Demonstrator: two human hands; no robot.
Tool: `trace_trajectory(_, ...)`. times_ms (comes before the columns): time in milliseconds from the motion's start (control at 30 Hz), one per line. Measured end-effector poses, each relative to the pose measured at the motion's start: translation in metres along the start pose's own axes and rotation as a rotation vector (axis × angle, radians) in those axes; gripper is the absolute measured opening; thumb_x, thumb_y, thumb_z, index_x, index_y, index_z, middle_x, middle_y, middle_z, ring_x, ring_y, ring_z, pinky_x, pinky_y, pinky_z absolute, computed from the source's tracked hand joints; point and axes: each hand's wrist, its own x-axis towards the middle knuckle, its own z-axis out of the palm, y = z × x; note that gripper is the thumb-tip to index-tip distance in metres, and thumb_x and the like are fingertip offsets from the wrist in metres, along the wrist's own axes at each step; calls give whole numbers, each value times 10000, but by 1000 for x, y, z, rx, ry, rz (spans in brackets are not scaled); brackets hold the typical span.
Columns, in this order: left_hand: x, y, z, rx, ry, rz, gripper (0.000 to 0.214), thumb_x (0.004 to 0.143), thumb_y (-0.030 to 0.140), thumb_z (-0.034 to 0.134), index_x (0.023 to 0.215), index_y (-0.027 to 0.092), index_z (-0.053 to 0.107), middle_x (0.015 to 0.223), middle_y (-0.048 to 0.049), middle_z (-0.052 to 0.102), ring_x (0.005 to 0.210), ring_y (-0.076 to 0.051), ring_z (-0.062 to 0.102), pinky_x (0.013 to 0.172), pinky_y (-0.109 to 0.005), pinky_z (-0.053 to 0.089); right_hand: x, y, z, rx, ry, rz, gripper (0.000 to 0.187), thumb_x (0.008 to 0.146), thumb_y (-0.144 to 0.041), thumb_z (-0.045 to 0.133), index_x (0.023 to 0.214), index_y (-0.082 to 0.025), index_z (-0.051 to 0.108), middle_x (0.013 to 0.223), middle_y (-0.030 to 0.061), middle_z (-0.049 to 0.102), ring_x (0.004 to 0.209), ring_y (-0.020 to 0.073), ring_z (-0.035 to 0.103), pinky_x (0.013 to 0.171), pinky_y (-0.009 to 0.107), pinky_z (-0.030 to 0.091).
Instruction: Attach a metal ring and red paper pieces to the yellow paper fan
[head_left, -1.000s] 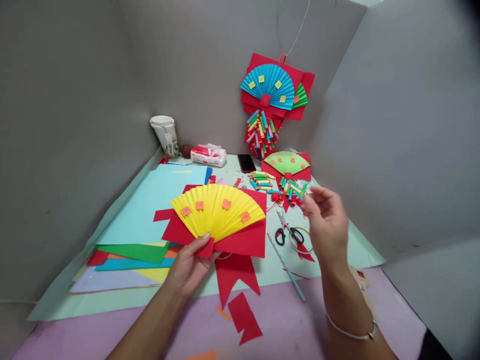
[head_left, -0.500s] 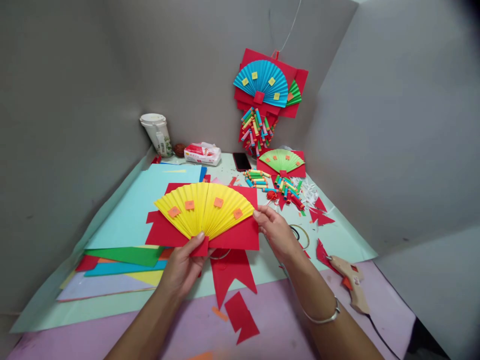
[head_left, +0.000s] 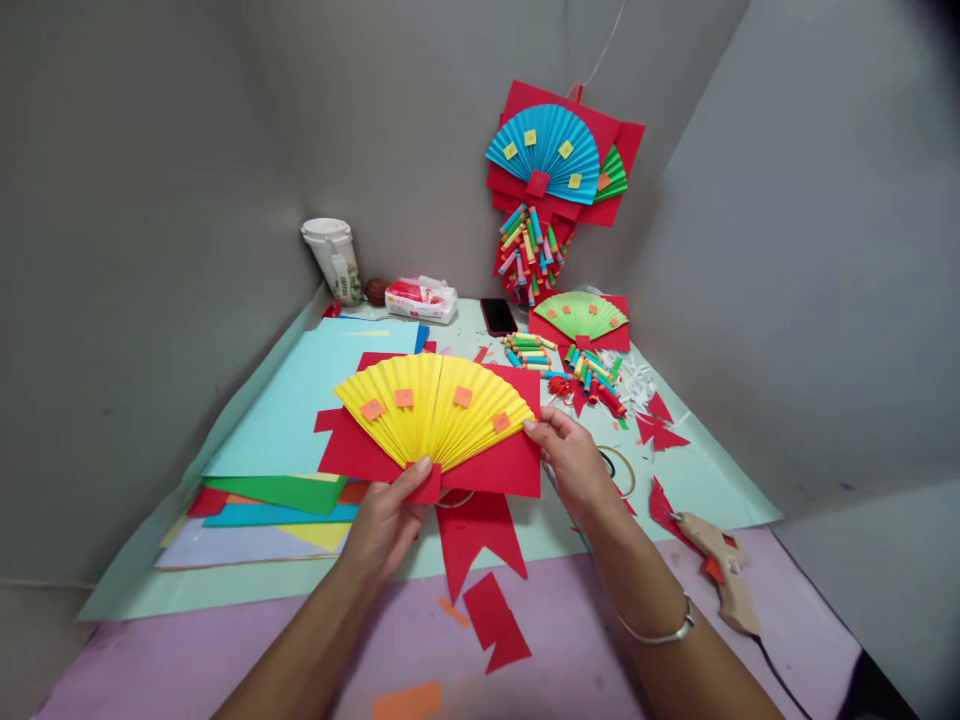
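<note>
I hold a yellow pleated paper fan [head_left: 435, 410] glued on a red card backing, raised above the table. It carries several small orange squares. My left hand [head_left: 388, 515] pinches its bottom centre, thumb on the small red square at the fan's base. My right hand [head_left: 574, 460] grips the right edge of the red card, fingers closed on it. A red notched paper strip [head_left: 474, 540] lies on the table just below the fan.
Coloured paper sheets [head_left: 277, 440] are stacked at the left. Behind lie a green fan piece [head_left: 581, 318], rolled paper tubes [head_left: 581, 368], a phone [head_left: 498, 316], a tissue pack [head_left: 421, 298] and a cup [head_left: 332, 258]. A glue gun [head_left: 718, 562] lies at the right. A finished blue fan ornament [head_left: 547, 170] hangs on the wall.
My right hand came in from the right, where it hovered over the tubes, and took hold of the fan's right edge. The left hand kept its grip.
</note>
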Motion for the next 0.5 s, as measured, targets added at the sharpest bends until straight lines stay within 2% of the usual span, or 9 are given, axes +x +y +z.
trace_trajectory(67, 0, 1, 0, -23, -1, -6, 370, 784, 152, 726, 1150, 162, 682, 1092, -95, 744, 1083, -292, 670, 932, -383, 577, 0, 0, -1, -7, 11, 0, 283, 705, -376, 761, 911, -216, 654, 835, 1, 750, 702, 180, 680, 636, 275, 503)
trace_trajectory(233, 1, 5, 0, -84, 111, 8, 308, 810, 199, 689, 1116, 162, 697, 1026, -79, 765, 1028, -269, 695, 862, -314, 601, 3, 2, -5, -37, 17, 4, 304, 698, -399, 760, 923, -222, 659, 885, 16, 756, 771, 207, 693, 673, 295, 525)
trace_trajectory(300, 1, 7, 1, -103, 97, -3, 297, 848, 225, 648, 1138, 178, 688, 1050, -68, 763, 1028, -256, 696, 851, -299, 602, 4, 3, -8, -50, 22, 16, 318, 687, -407, 765, 927, -225, 662, 887, 23, 755, 788, 220, 696, 681, 309, 535)
trace_trajectory(500, 2, 9, 0, -108, 26, 37, 365, 879, 245, 609, 1233, 161, 638, 1184, -99, 716, 1101, -280, 664, 922, -361, 577, 3, -1, -11, -64, 8, 31, 329, 684, -416, 763, 934, -232, 654, 912, 23, 755, 806, 239, 701, 678, 335, 550)
